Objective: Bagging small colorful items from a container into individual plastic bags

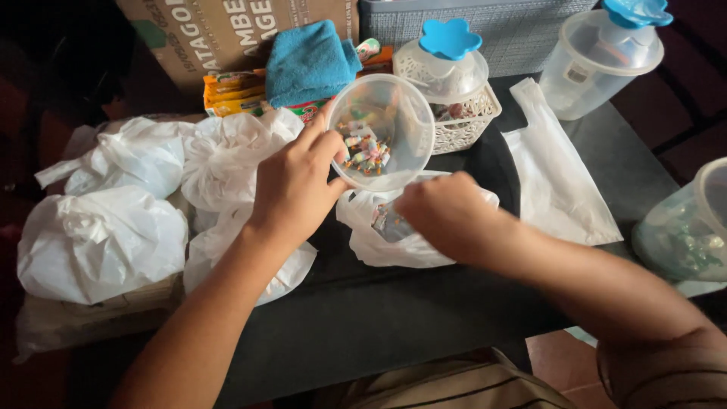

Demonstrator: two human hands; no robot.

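My left hand (297, 185) grips the rim of a clear plastic jar (386, 129), tilted on its side with its mouth toward me; small wrapped candies lie inside it. My right hand (447, 214) is closed inside the mouth of a white plastic bag (382, 242) just below the jar, where more coloured candies show. Both rest over a dark tabletop (363, 318).
Several knotted white bags (102, 242) crowd the left. A flat empty white bag (556, 174) lies at right. Behind stand a blue cloth (307, 60), a white lattice basket (466, 121), lidded jars with blue flower knobs (602, 57), another jar (693, 227), a cardboard box (219, 26).
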